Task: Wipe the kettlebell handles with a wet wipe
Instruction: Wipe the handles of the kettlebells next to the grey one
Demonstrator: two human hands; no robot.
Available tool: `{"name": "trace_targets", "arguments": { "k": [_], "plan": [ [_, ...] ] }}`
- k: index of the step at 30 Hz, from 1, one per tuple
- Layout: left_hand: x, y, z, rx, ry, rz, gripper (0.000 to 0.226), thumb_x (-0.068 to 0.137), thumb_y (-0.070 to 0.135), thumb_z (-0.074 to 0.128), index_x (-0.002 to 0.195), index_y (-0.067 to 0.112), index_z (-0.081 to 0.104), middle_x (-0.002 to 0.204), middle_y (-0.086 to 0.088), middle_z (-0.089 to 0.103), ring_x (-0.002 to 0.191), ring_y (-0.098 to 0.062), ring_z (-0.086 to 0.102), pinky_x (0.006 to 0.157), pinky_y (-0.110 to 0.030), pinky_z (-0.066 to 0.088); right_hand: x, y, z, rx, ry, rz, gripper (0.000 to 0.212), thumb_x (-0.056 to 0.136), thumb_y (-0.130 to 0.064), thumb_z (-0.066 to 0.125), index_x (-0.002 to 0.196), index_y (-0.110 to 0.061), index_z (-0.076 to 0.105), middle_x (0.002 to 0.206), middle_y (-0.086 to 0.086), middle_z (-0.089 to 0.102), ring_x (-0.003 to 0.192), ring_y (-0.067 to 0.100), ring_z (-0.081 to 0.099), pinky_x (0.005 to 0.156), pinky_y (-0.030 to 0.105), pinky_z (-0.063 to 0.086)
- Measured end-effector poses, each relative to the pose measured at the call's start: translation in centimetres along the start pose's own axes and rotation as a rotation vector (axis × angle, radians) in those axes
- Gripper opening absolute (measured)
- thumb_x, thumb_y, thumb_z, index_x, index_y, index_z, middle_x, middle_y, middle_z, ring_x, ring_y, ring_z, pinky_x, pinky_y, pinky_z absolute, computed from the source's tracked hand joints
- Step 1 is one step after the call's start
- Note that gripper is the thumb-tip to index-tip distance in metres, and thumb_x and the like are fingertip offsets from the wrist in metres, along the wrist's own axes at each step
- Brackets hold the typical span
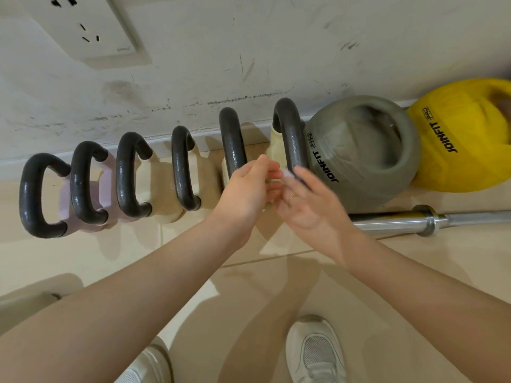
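Note:
Several kettlebells stand in a row along the wall, each with a dark handle (181,167). The rightmost dark handle (291,134) rises just above my hands. My left hand (246,192) and my right hand (309,205) meet in front of it, fingertips together around a small white wet wipe (286,173). Most of the wipe is hidden by my fingers. The wipe's tip sits next to the lower end of that handle; whether it touches is unclear.
A grey soft kettlebell (365,153) and a yellow one (464,136) lie to the right by the wall. A steel barbell (431,219) lies on the tiled floor. A wall socket (83,26) is upper left. My white shoes (315,352) are below.

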State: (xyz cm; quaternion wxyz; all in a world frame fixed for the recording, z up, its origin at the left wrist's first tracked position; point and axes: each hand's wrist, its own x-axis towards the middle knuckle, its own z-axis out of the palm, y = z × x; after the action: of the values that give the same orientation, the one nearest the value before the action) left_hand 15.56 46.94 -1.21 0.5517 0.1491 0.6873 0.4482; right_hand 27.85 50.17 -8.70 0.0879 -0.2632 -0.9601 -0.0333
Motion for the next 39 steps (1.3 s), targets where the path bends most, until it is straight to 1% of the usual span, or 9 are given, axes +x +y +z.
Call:
{"name": "trace_targets", "arguments": {
  "k": [4,8,11,15,22,26,30,35,39],
  "plan": [
    [0.9,-1.2,1.3,0.099,0.005,-0.020,0.024,0.094,0.029,0.039,0.103,0.021,0.059,0.113,0.001,0.063,0.109,-0.015,0.056,0.102,-0.033,0.042,-0.8,3.5,-1.8,0.462,0.397,0.570,0.030,0.092,-0.006,0.040,0.111,-0.005,0.063,0.101,0.005,0.067,0.094,0.020,0.061,0.082,0.022,0.040],
    [2.0,-1.9,2.7,0.217,-0.095,0.017,0.031,0.095,0.017,0.041,0.124,0.018,0.052,0.108,0.003,0.064,0.092,-0.014,0.058,0.091,-0.029,0.045,0.7,1.2,-0.4,1.515,0.293,1.179,0.028,0.099,-0.018,0.038,0.121,-0.017,0.056,0.110,-0.005,0.062,0.101,0.011,0.059,0.088,0.025,0.045],
    [2.8,-1.9,2.8,0.302,-0.096,0.050,0.051,0.091,0.010,0.053,0.139,0.020,0.039,0.110,-0.004,0.068,0.094,-0.018,0.065,0.091,-0.034,0.051,0.4,0.0,1.2,1.703,0.084,1.074,0.037,0.101,-0.028,0.029,0.126,-0.011,0.051,0.119,-0.002,0.059,0.104,-0.005,0.055,0.088,0.014,0.040],
    [3.3,-1.8,2.4,0.344,-0.096,0.054,0.050,0.088,0.011,0.059,0.134,0.019,0.044,0.104,-0.004,0.069,0.082,-0.016,0.065,0.072,-0.027,0.050,-0.4,-0.2,1.9,1.648,-0.026,0.976,0.042,0.101,-0.036,0.021,0.121,-0.016,0.052,0.118,-0.006,0.054,0.089,-0.019,0.050,0.072,-0.005,0.037],
    [3.5,-1.5,2.4,0.370,-0.122,0.054,0.041,0.087,0.011,0.059,0.125,0.023,0.051,0.093,0.001,0.070,0.078,-0.012,0.067,0.081,-0.030,0.053,-0.7,-0.7,1.8,1.591,-0.014,0.873,0.053,0.098,-0.043,0.026,0.147,-0.028,0.009,0.152,-0.010,0.020,0.109,-0.032,0.029,0.107,0.008,0.023],
    [3.8,-1.1,2.5,0.305,-0.126,-0.014,0.032,0.087,0.007,0.050,0.114,0.021,0.060,0.093,-0.003,0.071,0.084,-0.017,0.065,0.081,-0.032,0.053,0.0,-0.5,1.7,1.399,0.103,0.600,0.078,0.085,-0.070,0.021,0.146,-0.027,-0.003,0.154,-0.015,-0.004,0.141,-0.006,-0.002,0.117,0.020,0.006],
    [3.9,0.6,3.0,0.127,-0.101,-0.055,0.030,0.092,0.012,0.041,0.110,0.022,0.063,0.104,-0.013,0.070,0.098,-0.024,0.065,0.094,-0.041,0.051,2.7,2.2,1.9,1.050,0.133,0.383,0.071,0.091,-0.061,0.013,0.144,-0.014,0.020,0.153,-0.005,0.008,0.145,0.013,0.002,0.119,0.033,0.006],
    [5.1,2.6,2.6,-0.004,0.010,-0.016,0.019,0.096,0.014,0.040,0.091,0.017,0.058,0.076,0.005,0.053,0.068,-0.008,0.052,0.066,-0.022,0.046,7.3,6.8,0.5,0.609,0.019,0.126,0.059,0.093,-0.043,0.022,0.122,-0.007,0.058,0.139,0.006,0.049,0.140,0.015,0.020,0.116,0.031,0.015],
    [5.8,3.6,2.0,-0.173,0.126,-0.131,0.029,0.097,0.024,0.039,0.071,0.017,0.050,0.074,0.000,0.048,0.073,-0.015,0.049,0.069,-0.024,0.041,12.0,8.5,-0.3,0.118,-0.393,-0.100,0.044,0.097,-0.036,0.030,0.109,-0.013,0.065,0.126,0.001,0.057,0.138,0.019,0.025,0.117,0.037,0.009]
  ]
}}
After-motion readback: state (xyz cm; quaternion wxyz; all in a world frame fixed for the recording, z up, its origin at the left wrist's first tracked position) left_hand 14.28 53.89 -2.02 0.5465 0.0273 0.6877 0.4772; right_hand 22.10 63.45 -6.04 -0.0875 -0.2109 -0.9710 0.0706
